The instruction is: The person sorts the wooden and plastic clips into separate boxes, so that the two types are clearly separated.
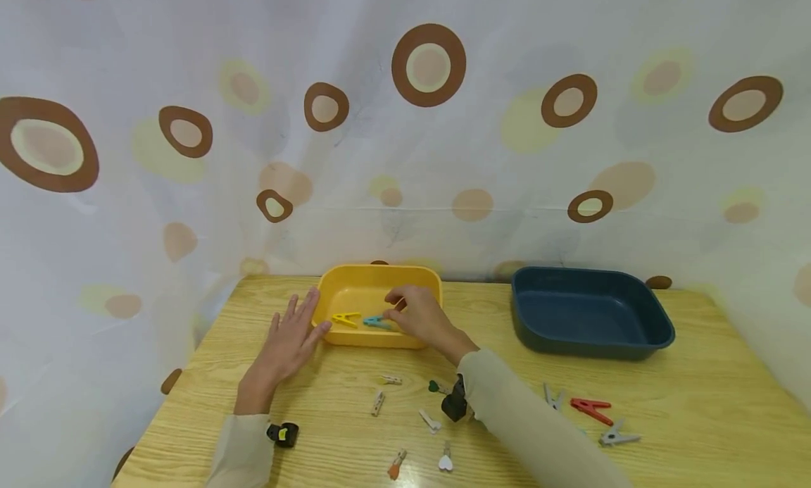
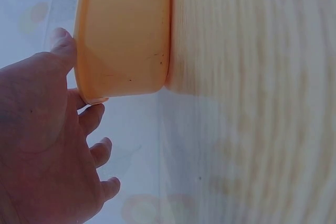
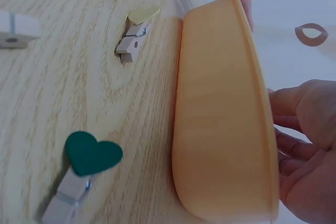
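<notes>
Fingers spread, left hand [image 1: 285,343] touches the yellow tub's [image 1: 374,340] left edge; whether the right hand [image 1: 419,315] pinches the light-blue clothespin [image 1: 374,322] inside is unclear.

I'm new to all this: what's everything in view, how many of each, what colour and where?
Table: one, pale wood, below the trays
Patterned sheet: one, white with brown rings, behind
Yellow tray: one, yellow, far side
Dark tray: one, dark blue, far right
Yellow clip: one, yellow, in yellow tray
Blue clip: one, light blue, in yellow tray
Red clip: one, red, front right
Grey clips: two, grey, beside red clip
Wooden pegs: six visible, pale, several with coloured hearts, front middle
Wrist devices: two, black, one per wrist
Sleeves: two, beige, both arms
Left hand: one, at yellow tray's left side
Right hand: one, beside blue clip
</notes>
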Available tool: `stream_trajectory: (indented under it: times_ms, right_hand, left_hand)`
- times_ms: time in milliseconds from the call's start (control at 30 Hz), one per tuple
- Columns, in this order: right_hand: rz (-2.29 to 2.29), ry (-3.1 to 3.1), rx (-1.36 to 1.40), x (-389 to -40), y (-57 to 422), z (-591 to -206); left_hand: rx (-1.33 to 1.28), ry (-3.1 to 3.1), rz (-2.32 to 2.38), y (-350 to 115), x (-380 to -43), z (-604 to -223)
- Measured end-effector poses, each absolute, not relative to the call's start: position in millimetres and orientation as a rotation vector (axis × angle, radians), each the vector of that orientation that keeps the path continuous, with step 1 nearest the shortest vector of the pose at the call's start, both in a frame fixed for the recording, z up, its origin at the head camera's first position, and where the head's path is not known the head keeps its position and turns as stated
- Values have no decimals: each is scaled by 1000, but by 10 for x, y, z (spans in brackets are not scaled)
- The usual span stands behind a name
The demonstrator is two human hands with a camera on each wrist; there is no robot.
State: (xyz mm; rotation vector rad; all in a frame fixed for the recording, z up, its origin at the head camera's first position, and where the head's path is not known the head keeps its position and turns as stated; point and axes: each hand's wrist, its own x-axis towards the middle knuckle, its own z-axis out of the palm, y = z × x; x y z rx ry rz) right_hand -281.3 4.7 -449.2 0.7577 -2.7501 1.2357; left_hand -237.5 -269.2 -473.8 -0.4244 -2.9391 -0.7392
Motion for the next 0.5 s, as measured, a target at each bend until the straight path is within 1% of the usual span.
stream_trajectory:
  times_ms: [267,500]
  right_hand:
    - [1239,-2648,797,-2639,263,-4385]
    - [1240,-2593,781,-2407,509,-4313]
  left_hand:
    - [-437,-2940,-734,-2709,-2372,-4739]
    - [-456,-2930,-753,-2694,-2361,-4734]
